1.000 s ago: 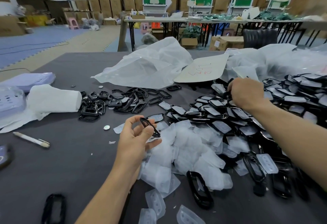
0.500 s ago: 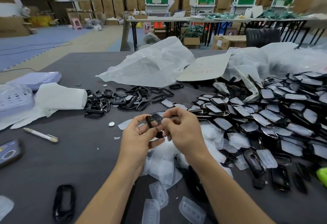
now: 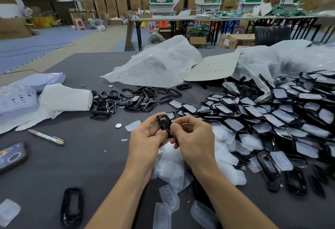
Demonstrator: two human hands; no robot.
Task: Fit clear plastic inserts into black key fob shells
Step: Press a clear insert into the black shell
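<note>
Both hands meet above the table's middle around one black key fob shell (image 3: 164, 122). My left hand (image 3: 145, 143) grips its left side; my right hand (image 3: 194, 141) pinches its lower right end with thumb and fingers. Whether a clear insert sits in the shell I cannot tell. Loose clear plastic inserts (image 3: 172, 167) lie heaped under my hands. To the right spreads a big pile of black shells with clear inserts on them (image 3: 272, 118). Empty black shells (image 3: 126, 100) are piled behind my hands.
A lone black shell (image 3: 71, 206) lies front left. A white pen (image 3: 46, 136), a phone (image 3: 10, 156), a white roll (image 3: 67, 98) and lilac trays (image 3: 16, 100) are at the left. Crumpled plastic bags (image 3: 155, 64) and a card (image 3: 212, 68) lie at the back.
My right hand came back from the shell pile on the right and joined my left hand on the held shell. Since then both hands have stayed together on it.
</note>
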